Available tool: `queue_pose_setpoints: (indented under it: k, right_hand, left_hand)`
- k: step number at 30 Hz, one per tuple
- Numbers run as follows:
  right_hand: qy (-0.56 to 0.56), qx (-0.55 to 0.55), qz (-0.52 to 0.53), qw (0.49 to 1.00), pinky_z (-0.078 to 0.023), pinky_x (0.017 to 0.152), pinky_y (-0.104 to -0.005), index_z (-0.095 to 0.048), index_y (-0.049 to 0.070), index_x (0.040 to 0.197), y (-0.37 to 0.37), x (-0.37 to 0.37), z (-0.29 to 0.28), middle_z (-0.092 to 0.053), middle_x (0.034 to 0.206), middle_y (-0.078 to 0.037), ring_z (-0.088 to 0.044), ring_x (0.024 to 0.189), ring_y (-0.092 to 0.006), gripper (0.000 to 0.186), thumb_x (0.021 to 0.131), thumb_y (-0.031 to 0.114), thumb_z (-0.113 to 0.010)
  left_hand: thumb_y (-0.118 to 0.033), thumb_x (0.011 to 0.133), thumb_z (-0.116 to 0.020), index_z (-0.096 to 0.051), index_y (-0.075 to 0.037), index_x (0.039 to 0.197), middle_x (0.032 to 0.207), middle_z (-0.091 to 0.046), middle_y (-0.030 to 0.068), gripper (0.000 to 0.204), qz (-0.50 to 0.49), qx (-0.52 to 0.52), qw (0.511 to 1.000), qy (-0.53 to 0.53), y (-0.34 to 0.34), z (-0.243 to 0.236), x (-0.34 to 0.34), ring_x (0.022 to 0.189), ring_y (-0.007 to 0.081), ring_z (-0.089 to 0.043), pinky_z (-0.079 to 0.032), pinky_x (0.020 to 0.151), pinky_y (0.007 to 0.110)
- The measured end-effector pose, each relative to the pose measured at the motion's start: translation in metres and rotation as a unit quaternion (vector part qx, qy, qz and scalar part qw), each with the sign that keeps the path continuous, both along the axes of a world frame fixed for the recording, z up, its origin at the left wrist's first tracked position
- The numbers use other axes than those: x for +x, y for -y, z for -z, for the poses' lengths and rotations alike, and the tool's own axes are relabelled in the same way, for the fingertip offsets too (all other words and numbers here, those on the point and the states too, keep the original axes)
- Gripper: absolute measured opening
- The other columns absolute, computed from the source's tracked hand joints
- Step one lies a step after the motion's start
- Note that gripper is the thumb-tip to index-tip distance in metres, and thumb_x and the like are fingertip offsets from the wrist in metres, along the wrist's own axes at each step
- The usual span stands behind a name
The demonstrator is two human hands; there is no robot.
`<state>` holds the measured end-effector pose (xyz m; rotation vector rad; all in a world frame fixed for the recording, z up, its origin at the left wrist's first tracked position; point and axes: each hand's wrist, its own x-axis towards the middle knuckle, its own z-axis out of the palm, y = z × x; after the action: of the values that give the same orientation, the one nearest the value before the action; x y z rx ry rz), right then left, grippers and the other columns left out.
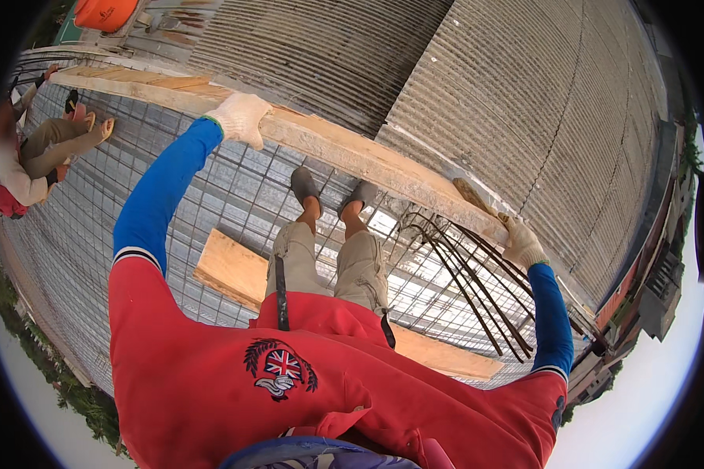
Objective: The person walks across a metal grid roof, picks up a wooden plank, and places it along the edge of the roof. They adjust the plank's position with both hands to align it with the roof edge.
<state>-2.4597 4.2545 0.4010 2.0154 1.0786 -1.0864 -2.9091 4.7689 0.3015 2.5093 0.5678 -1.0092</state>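
Observation:
A long, rough wooden plank [352,159] stretches across in front of me, its face stained with grey cement. My left hand [242,119], in a white knit glove, is closed over the plank's upper edge left of centre. Toward the right end, my right hand [522,244] in a similar glove is closed at the plank; its fingertips are partly hidden. A short dark piece of wood [472,195] lies against the plank close to that hand. At the far left a co-worker [35,152] sits low, with one hand by the plank's other end.
Steel rebar mesh [188,195] over metal decking lies under my feet. A loose wooden board [231,270] rests on it, partly hidden behind my legs. Several bent rebar rods [477,289] stick out at right. Beyond the plank are corrugated roof sheets [516,102] and an orange container [105,13].

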Motion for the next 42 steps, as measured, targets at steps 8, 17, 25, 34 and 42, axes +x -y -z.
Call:
queue_pose_setpoints:
  k: [8,17,25,34,42]
  right_hand:
    - [-0.113,0.129,-0.068,0.983,-0.048,0.122,-0.0490,-0.037,0.008,0.165,-0.080,-0.033,0.125,-0.051,0.159,-0.025,-0.053,0.146,-0.0405,0.116,0.071,0.041,-0.097]
    - [-0.163,0.159,0.056,0.972,-0.055,0.109,-0.0455,-0.051,0.008,0.158,-0.171,-0.096,0.304,-0.069,0.139,-0.024,-0.067,0.131,-0.0366,0.098,0.074,0.037,-0.092]
    - [-0.090,0.183,0.083,0.975,-0.060,0.090,-0.0435,-0.064,0.001,0.139,-0.131,-0.054,0.407,-0.078,0.107,-0.021,-0.077,0.100,-0.0359,0.082,0.065,0.024,-0.092]
    - [-0.112,0.188,0.113,0.969,-0.060,0.083,-0.0422,-0.068,-0.001,0.133,-0.142,-0.052,0.472,-0.077,0.099,-0.019,-0.076,0.093,-0.0319,0.079,0.062,0.022,-0.091]
    - [-0.134,0.173,0.096,0.971,-0.060,0.093,-0.0412,-0.067,-0.003,0.129,-0.162,-0.061,0.535,-0.077,0.110,-0.019,-0.076,0.101,-0.0285,0.079,0.058,0.017,-0.094]
  left_hand:
    - [-0.030,0.063,-0.086,-0.075,-0.004,0.122,0.107,-0.079,0.0200,0.065,0.011,-0.021,0.999,-0.042,0.042,0.083,0.075,0.105,0.0390,-0.076,-0.061,0.092,0.047]
    - [-0.029,0.067,-0.084,-0.081,-0.007,0.102,0.090,-0.079,0.0173,0.041,0.088,-0.058,0.994,0.014,0.082,0.208,0.141,0.090,0.0359,-0.078,-0.063,0.080,0.047]
    - [-0.029,0.066,-0.086,-0.084,-0.008,0.094,0.092,-0.080,0.0132,0.035,0.123,-0.084,0.986,0.071,0.111,0.304,0.194,0.089,0.0313,-0.079,-0.061,0.073,0.049]
    - [-0.038,0.062,-0.092,-0.086,-0.009,0.100,0.100,-0.082,0.0109,0.048,0.141,-0.125,0.976,0.112,0.097,0.388,0.200,0.097,0.0307,-0.078,-0.060,0.079,0.049]
    - [-0.087,0.062,-0.079,-0.085,-0.003,0.105,0.104,-0.081,0.0181,0.095,0.105,-0.124,0.982,0.101,0.068,0.440,0.180,0.102,0.0360,-0.077,-0.060,0.087,0.050]
